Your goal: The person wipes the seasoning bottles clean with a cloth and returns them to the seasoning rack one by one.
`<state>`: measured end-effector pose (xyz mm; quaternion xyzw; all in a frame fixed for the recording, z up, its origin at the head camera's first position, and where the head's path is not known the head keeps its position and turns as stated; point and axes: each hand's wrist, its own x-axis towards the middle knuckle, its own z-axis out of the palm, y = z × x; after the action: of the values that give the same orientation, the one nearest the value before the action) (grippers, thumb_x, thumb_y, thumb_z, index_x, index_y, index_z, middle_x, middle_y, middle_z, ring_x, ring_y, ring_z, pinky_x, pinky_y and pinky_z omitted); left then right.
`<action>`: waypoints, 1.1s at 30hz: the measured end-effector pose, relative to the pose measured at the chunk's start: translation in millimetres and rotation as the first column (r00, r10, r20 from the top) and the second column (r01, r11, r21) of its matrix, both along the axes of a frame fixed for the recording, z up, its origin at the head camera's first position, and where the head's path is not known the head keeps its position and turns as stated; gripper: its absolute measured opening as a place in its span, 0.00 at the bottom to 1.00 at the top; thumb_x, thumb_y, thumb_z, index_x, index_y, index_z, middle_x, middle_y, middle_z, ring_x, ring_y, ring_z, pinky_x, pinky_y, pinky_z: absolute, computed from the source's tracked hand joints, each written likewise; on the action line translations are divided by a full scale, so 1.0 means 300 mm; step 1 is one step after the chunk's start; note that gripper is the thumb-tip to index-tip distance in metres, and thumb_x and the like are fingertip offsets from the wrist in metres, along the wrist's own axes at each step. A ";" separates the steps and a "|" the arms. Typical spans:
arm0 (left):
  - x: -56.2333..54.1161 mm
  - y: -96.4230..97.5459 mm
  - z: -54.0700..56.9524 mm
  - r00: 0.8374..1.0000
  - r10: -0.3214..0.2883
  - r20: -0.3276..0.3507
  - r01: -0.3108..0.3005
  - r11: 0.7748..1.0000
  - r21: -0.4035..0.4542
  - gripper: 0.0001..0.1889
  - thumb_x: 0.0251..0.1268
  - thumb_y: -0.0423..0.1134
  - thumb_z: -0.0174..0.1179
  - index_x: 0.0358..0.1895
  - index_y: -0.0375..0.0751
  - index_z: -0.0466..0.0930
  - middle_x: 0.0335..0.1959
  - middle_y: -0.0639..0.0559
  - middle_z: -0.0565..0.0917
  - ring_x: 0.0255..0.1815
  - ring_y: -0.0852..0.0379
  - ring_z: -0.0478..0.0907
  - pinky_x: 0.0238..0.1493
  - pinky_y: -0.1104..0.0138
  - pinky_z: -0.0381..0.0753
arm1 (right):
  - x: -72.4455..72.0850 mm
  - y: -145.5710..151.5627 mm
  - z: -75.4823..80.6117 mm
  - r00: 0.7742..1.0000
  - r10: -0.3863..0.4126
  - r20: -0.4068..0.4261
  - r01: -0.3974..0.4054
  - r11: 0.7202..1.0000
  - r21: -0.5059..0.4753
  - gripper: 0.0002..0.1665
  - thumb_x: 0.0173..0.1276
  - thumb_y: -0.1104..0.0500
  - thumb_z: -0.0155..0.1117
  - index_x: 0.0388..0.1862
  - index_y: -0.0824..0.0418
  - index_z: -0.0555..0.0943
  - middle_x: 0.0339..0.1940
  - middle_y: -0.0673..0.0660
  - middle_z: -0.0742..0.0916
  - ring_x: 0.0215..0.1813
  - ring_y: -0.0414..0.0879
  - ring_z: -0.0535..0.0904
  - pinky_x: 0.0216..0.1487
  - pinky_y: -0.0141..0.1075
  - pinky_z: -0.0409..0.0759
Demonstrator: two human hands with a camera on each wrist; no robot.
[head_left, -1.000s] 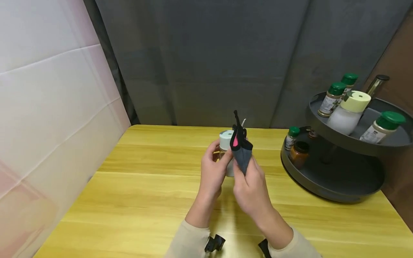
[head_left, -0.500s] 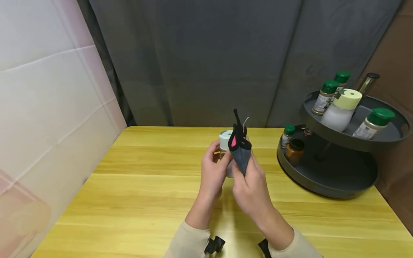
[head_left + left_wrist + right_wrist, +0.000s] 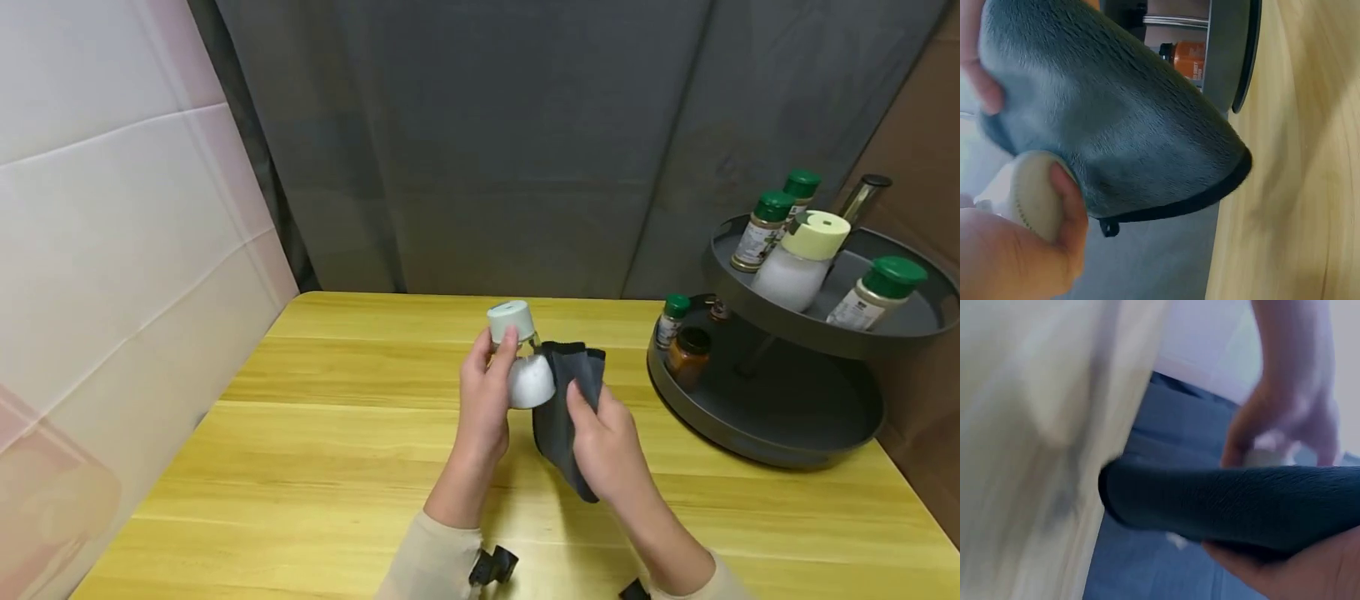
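My left hand [image 3: 483,396] grips a clear seasoning jar [image 3: 531,382] with a pale lid, holding it tilted above the table. White contents fill its lower part. In my right hand [image 3: 611,442] is a grey cloth [image 3: 558,425] with black edging, pinched between thumb and fingers and hanging downward. The cloth is right beside the jar in the head view. From the left wrist, the fuzzy cloth [image 3: 1116,125] spreads just behind the jar [image 3: 1038,194]; whether they touch is hard to tell. The right wrist view is blurred, with the cloth [image 3: 1229,503] hiding most of the jar.
A two-tier dark turntable rack [image 3: 765,442] stands at the right of the wooden table [image 3: 337,467]. Its upper tier bears green-capped spice bottles [image 3: 761,233] and a jar with a yellow-green lid [image 3: 798,267]. An orange-brown jar [image 3: 687,357] sits on the lower tier.
The cloth has swung from in front of the jar to its right and now hangs lower and more spread. My right hand has moved right and down. The jar has tilted, its base toward the right.
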<state>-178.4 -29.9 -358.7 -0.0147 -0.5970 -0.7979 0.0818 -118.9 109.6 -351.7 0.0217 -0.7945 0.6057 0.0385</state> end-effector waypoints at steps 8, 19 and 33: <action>0.006 0.017 -0.006 0.997 -0.067 -0.029 0.067 0.998 0.006 0.21 0.76 0.45 0.64 0.65 0.39 0.77 0.54 0.47 0.85 0.53 0.53 0.79 0.54 0.61 0.80 | -0.027 0.048 0.115 0.991 0.012 -0.136 -0.030 0.990 -0.136 0.31 0.90 0.49 0.41 0.84 0.61 0.61 0.82 0.59 0.71 0.82 0.52 0.69 0.81 0.51 0.68; 0.021 0.022 0.002 0.991 -0.033 -0.130 0.027 0.998 -0.053 0.18 0.78 0.44 0.64 0.64 0.44 0.78 0.59 0.44 0.85 0.55 0.53 0.80 0.58 0.60 0.78 | -0.019 -0.052 0.009 0.941 0.011 -0.338 0.026 0.994 0.105 0.28 0.86 0.57 0.51 0.79 0.67 0.69 0.68 0.65 0.84 0.65 0.52 0.82 0.70 0.53 0.80; 0.034 0.043 -0.014 0.990 -0.058 -0.126 0.041 0.990 -0.135 0.16 0.73 0.39 0.67 0.59 0.40 0.78 0.57 0.45 0.79 0.52 0.52 0.74 0.54 0.60 0.75 | -0.020 -0.070 0.026 0.940 -0.025 -0.339 0.021 1.000 -0.015 0.31 0.88 0.57 0.47 0.85 0.58 0.59 0.77 0.60 0.73 0.77 0.54 0.72 0.79 0.58 0.70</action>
<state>-168.1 -16.9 -362.9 -0.0866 -0.6415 -0.7557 0.0993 -124.9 88.7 -344.0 0.1162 -0.7728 0.5968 0.1819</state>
